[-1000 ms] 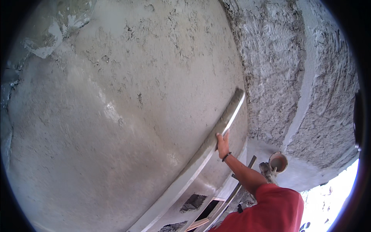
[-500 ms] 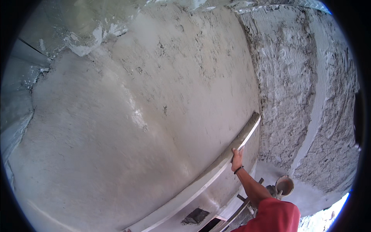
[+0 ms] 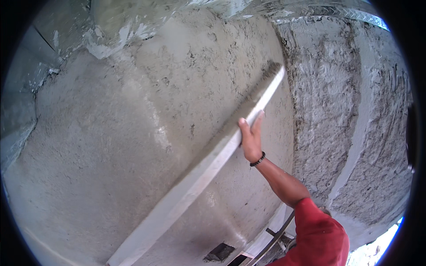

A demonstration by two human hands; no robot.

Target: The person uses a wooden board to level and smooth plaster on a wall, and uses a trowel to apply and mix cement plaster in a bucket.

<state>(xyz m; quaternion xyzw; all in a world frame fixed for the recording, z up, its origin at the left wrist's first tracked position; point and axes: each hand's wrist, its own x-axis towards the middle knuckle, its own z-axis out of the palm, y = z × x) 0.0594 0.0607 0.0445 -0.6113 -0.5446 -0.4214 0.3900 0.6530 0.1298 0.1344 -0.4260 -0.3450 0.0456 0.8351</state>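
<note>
A long, pale straightedge (image 3: 195, 186) lies slantwise against a wall of damp grey plaster (image 3: 111, 146). My right hand (image 3: 252, 142) grips it in its upper part, the thumb on one side and the fingers wrapped round the other. Dark, wet mortar (image 3: 271, 71) clings along the straightedge's upper side, thickest by the far end. That end reaches close to the inner corner at the right. The lower end runs toward the bottom edge of the picture. My left hand does not show.
A rougher wall (image 3: 324, 88) with a smooth pale strip (image 3: 364, 111) meets the plaster at the right. Crinkled clear sheeting (image 3: 66, 31) hangs at the upper left. Low down are a dark square hole (image 3: 220, 252) and a dark wooden pole (image 3: 275, 239).
The straightedge has slid up the wall, and my right hand has gone up and left with it. Fingertips at the bottom edge have left the picture. My arm now covers the bucket.
</note>
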